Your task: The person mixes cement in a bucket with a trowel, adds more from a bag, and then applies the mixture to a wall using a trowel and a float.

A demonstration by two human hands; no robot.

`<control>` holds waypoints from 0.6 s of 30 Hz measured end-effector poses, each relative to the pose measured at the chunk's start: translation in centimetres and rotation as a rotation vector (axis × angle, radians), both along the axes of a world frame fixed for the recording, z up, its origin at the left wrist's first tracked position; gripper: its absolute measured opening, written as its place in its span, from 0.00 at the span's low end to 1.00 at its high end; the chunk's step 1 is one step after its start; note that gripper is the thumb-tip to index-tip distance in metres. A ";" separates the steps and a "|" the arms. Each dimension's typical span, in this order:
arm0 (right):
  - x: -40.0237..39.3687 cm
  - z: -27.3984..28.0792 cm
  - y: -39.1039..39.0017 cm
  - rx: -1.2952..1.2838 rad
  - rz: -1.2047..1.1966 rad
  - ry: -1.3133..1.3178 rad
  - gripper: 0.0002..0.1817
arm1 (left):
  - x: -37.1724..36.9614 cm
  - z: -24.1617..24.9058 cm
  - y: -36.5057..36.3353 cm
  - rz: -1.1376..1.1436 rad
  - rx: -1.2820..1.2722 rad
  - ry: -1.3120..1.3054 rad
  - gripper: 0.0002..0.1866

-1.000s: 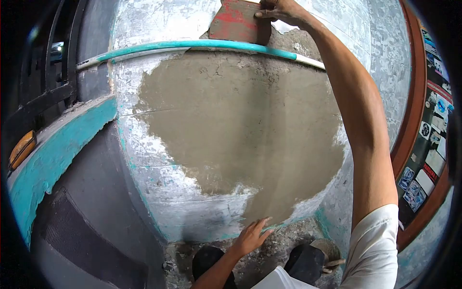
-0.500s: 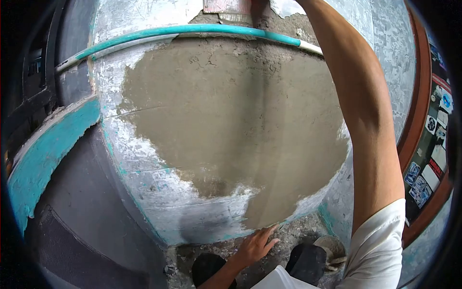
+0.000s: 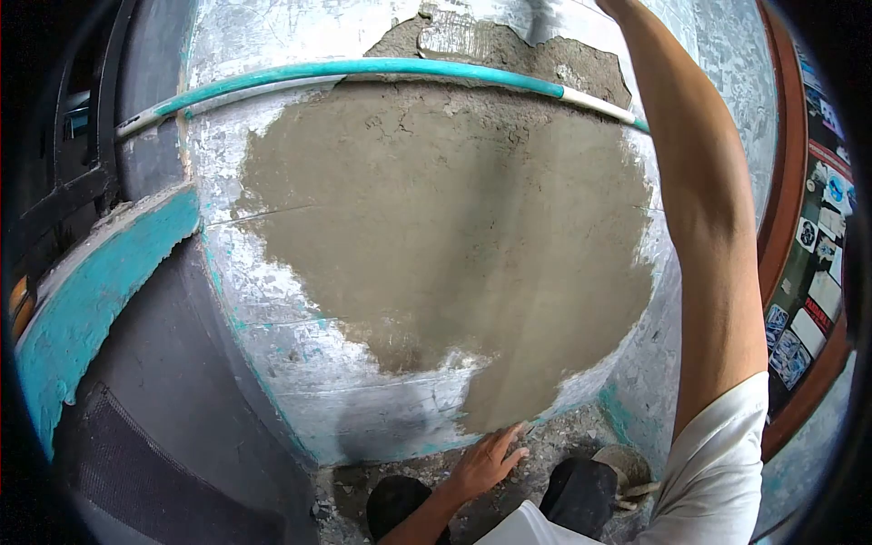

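Observation:
My left hand (image 3: 486, 463) is low in front of me with its fingers stretched out and nothing in them. Its fingertips overlap the bottom edge of the wet grey mortar patch (image 3: 454, 227) on the wall. The patch is mostly smooth, with a few cracks and rough spots near its top. My right arm (image 3: 713, 227) reaches up along the right side, and the hand itself is cut off by the top edge of the view. Above the pipe, an area of rough, bare mortar (image 3: 522, 54) surrounds a whitish ridged patch (image 3: 454, 36).
A teal and white pipe (image 3: 391, 66) runs across the wall. Rubble (image 3: 581, 431) covers the floor, where a round bucket-like container (image 3: 627, 463) stands beside my right knee (image 3: 577, 495). At left are a teal ledge (image 3: 109, 300) and dark metal frame (image 3: 82, 191); at right, a brown-framed stickered panel (image 3: 817, 263).
My right arm has shifted slightly right at the top. A pinkish flat piece and a dark shape beside it have left the top of the view. My left hand has stayed nearly still.

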State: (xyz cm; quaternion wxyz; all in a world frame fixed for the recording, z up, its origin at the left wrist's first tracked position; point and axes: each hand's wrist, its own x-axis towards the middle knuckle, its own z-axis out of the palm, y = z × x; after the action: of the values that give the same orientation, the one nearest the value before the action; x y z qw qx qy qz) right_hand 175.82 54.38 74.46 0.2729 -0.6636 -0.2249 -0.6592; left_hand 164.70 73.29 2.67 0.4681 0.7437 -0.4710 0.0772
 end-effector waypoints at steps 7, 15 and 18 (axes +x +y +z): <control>-7.8 -9.3 -4.1 -0.053 -0.024 -0.104 0.14 | -0.2 2.8 1.2 0.145 -0.060 0.173 0.28; -21.7 -48.9 -3.6 -0.187 -0.507 0.136 0.15 | -1.8 4.3 -0.5 -0.171 -0.493 0.653 0.29; -24.1 -57.7 -2.4 -0.261 -0.518 0.264 0.23 | -3.7 4.2 -2.0 -0.272 -0.537 0.808 0.32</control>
State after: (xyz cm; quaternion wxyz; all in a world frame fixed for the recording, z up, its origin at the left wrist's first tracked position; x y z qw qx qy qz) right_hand 151.74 51.94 16.75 0.0352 -0.8079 -0.0936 -0.5807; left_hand 161.05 71.34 6.90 0.7937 0.4992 -0.3085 -0.1600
